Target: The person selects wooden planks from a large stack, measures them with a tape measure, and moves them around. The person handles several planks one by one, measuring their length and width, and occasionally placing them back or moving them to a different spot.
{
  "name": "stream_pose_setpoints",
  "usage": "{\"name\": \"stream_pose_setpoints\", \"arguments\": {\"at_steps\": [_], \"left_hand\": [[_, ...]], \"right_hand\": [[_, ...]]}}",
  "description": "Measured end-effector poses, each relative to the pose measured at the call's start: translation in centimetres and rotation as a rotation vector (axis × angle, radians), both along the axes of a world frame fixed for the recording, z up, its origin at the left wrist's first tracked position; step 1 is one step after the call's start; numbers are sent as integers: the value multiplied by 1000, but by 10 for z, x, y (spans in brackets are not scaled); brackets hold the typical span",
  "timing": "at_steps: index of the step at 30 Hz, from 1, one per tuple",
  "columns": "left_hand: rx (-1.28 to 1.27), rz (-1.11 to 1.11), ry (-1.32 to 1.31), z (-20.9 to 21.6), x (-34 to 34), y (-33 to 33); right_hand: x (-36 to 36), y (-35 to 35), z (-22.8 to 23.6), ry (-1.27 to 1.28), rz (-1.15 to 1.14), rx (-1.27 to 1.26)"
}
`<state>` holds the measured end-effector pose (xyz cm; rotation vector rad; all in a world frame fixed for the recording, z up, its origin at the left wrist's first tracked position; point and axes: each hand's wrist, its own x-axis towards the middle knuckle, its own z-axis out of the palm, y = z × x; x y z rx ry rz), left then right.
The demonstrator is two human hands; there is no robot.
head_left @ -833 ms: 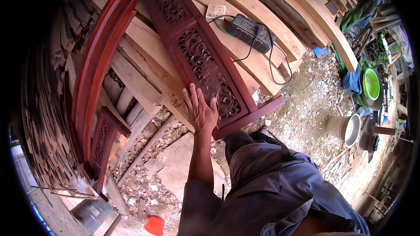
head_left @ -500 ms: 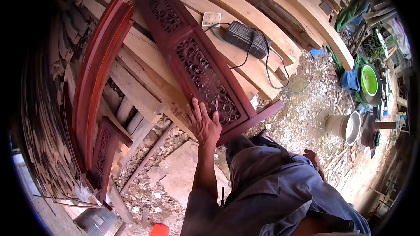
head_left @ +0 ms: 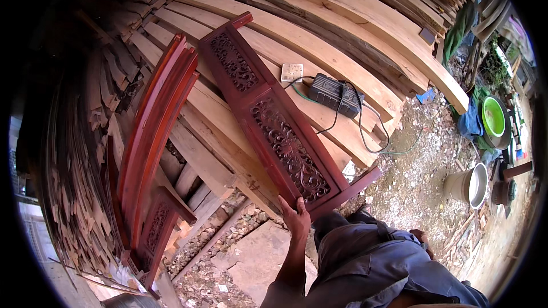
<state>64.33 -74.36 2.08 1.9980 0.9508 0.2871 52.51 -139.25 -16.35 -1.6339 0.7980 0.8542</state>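
A long dark red-brown wooden panel with two openwork floral carvings lies across the stacked beams, its near end close to my body. My left hand holds the panel's near left edge, thumb on top and fingers at the rim. My right hand hangs at my right side, partly hidden behind my clothing; its fingers do not show clearly. Left of the panel, curved red-brown moulded rails stand beside a smaller carved panel.
Pale wooden beams lie stacked beneath the panel. On them sit a black power box with cables and a white square socket plate. Rightward stand a white bucket and a green basin. Thin boards are piled left.
My left hand has gone from lying flat on the panel to gripping its edge. The view has shifted, so the scene sits lower and farther right. The panel stays on the beams.
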Motion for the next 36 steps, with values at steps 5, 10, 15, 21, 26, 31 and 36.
{"name": "stream_pose_setpoints", "arguments": {"at_steps": [5, 10, 15, 21, 26, 31, 36], "left_hand": [[-139, 157, -3, -16, -43, -24], [-703, 273, -301, 8, -39, -20], [-550, 274, -127, -30, -33, -15], [-633, 528, -358, -33, -56, -1], [-764, 449, -338, -59, -36, -3], [-626, 285, -275, -25, -54, -6], [-895, 337, -293, -23, -75, -18]], "right_hand": [[42, 39, 5, -94, 219, -135], [38, 26, -21, -178, 319, -164], [29, -1, -37, -81, -153, 253], [82, 76, 48, -273, 270, -107], [34, -27, -17, -240, 473, -355], [44, 31, 23, -116, 312, -166], [40, 28, 27, -52, 256, -65]]}}
